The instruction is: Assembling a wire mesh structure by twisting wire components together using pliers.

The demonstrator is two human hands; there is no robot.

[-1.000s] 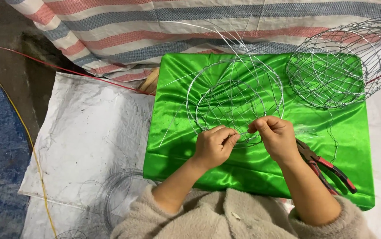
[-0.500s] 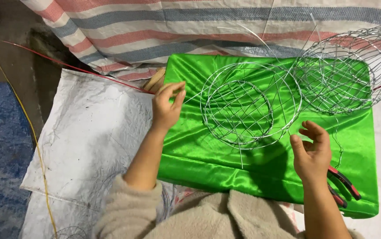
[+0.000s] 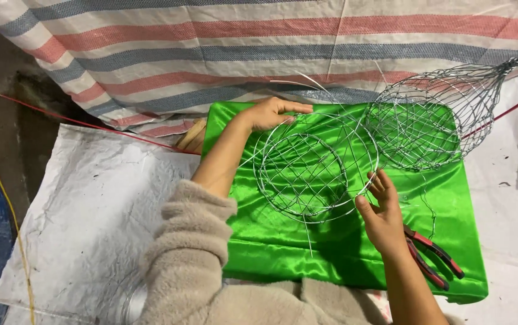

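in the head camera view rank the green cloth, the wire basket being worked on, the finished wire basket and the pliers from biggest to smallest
1. green satin cloth
2. and 3. unfinished wire basket and finished wire basket: alike, too close to rank
4. red-handled pliers

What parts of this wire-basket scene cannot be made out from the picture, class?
Head view:
- Red-handled pliers: jaws hidden beneath right hand.
- Round finished wire basket: its tied end cut off by right edge.
- Pale wooden stick: mostly hidden under green satin cloth.
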